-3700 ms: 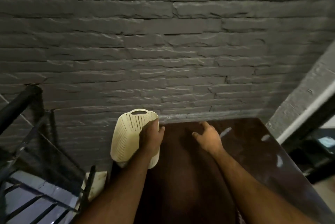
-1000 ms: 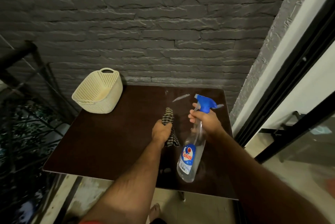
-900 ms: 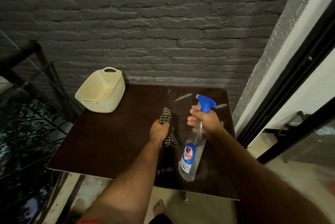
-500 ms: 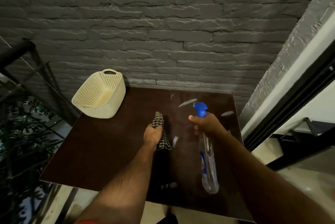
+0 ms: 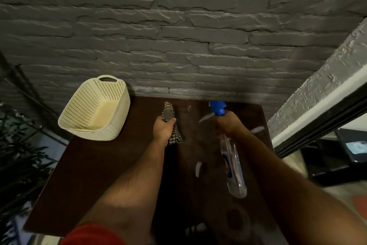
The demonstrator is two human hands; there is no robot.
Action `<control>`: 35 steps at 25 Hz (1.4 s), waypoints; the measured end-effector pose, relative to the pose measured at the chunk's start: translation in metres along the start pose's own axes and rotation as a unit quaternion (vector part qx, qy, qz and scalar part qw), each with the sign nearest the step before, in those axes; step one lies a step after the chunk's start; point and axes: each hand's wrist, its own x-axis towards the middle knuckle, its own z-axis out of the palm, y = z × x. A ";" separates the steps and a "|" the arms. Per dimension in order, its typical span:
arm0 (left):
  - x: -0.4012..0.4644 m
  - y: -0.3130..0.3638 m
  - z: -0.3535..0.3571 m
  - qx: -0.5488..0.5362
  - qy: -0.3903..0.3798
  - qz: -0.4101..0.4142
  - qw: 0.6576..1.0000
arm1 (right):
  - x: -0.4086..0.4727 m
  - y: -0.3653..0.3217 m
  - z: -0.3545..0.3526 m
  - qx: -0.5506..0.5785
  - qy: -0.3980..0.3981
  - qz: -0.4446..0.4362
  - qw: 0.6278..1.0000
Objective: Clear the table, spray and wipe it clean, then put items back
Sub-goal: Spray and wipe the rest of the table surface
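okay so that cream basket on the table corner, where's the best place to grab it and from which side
Take the basket by its rim at the handle slot on the far wall, coming from above. It sits upright with its mouth open, and that cutout gives fingers a hold. Both hands are busy now, the left hand with the cloth.

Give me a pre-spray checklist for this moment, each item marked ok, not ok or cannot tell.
1. Right hand grips the spray bottle at its neck: ok.
2. Blue nozzle aimed forward over the table: ok.
3. Left hand holds the checked cloth ready for wiping: ok.
4. Table cleared: not ok, the cream basket stands on its far left corner.
5. Liquid left in bottle: cannot tell.
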 end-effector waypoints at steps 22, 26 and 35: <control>-0.037 -0.012 -0.001 0.041 0.061 -0.009 0.997 | -0.021 0.030 -0.035 -0.032 -0.020 0.023 0.999; -0.059 -0.022 -0.008 0.026 0.090 -0.012 0.996 | -0.035 0.041 -0.037 0.010 -0.067 0.016 0.998; -0.103 -0.038 -0.012 0.007 0.130 -0.013 0.991 | -0.057 0.068 -0.081 -0.035 -0.042 0.062 0.997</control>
